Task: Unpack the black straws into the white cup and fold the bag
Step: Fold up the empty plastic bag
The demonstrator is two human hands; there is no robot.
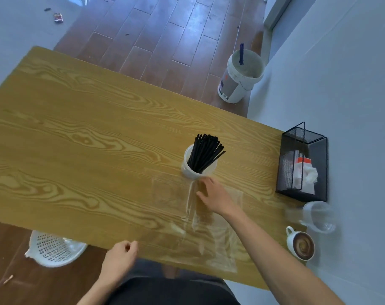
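Observation:
A bundle of black straws (206, 151) stands in the white cup (188, 170) on the wooden table (77, 139). The clear plastic bag (209, 236) lies flat on the table in front of the cup, reaching to the near edge. My right hand (215, 195) rests palm down on the bag's far part, just below the cup, fingers spread. My left hand (121, 256) hovers at the table's near edge, left of the bag, fingers loosely curled and holding nothing.
A black mesh box (301, 164) with tissues stands at the table's right edge. Nearer me on the right are a clear glass mug (319, 216) and a coffee cup (300, 245). A white basket (52, 249) and a white bucket (240, 75) sit on the floor.

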